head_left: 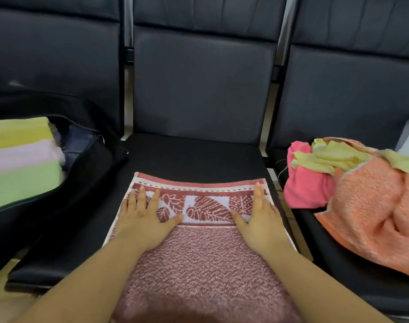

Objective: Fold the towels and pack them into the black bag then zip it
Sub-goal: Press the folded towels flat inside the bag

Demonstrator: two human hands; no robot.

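Red leaf-patterned towel (205, 252) lies flat on the middle seat (194, 157). Left hand (144, 217) and right hand (260, 217) press its far border, fingers straight and spread, holding nothing. Judgement: smooth outward, align edges before folding. Black bag (82, 183) left of towel, unzipped, folded striped towels (19, 159) inside. Loose towel heap (352, 187) right of it. Dark padded chair backs (203, 78) beyond.
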